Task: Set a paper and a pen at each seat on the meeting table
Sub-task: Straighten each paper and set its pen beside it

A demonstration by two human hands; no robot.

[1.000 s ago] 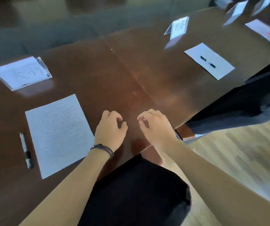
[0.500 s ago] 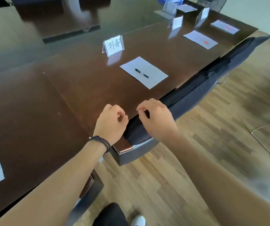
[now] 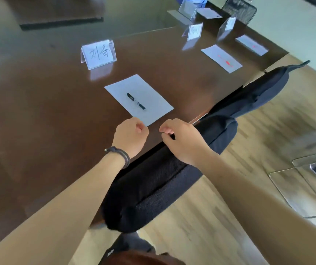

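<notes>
— So where do the person's hands stand?

— Both hang over the near edge of the meeting table [image 3: 38, 111], above the back of a black chair [image 3: 153, 180]. The left hand [image 3: 130, 136] is curled into a loose fist and grasps nothing; the right hand [image 3: 182, 140] has its fingers bent too, and it also carries nothing.

— And the paper and pen?

— A white paper [image 3: 153, 96] lies flat just beyond the hands, close to that near edge, one corner almost under the left knuckles. A black pen [image 3: 135, 101] rests across its middle, slanted. Behind it stands a clear name card [image 3: 98, 53]. Further along the same edge a second paper [image 3: 221, 58] bears something red, likely a pen, and a third sheet [image 3: 251, 44] sits toward the far corner.

— What might go wrong?

— The sheet looks thin and light on a polished top. A knuckle brushing its corner would likely slide it askew, and the round pen could roll off. Nudging the chair might jolt the table edge as well.
</notes>
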